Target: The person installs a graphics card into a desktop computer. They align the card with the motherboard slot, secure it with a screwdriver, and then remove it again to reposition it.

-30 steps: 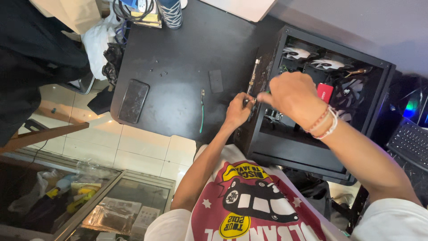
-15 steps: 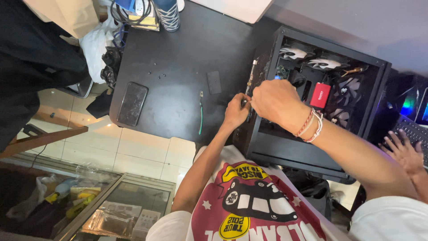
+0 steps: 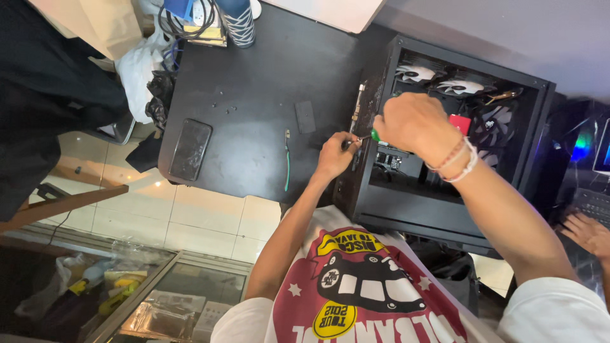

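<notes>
**Both hands at the edge of the open computer case**

Here I see my right hand closed around the green handle of a small screwdriver, whose thin metal shaft runs leftward to the front edge of the black, open-sided computer case. My left hand is curled at the tip of that shaft, its fingers pinched on the tool right where it meets the case frame; whether it also holds a screw I cannot tell, as the spot is too small to make out. A beaded bracelet sits on the right wrist.

The case stands beside the dark worktop, touching its right edge. Inside it, white fans sit near the top, with a small red part just behind my right hand.

On the worktop, a thin green cable tie lies just left of my left hand, a small dark rectangular block is near it, and a black smartphone lies face up well to the left. A tangle of cables sits at the far edge.

At the lower right, another person's hand rests by a dark keyboard, well apart from mine.
</notes>
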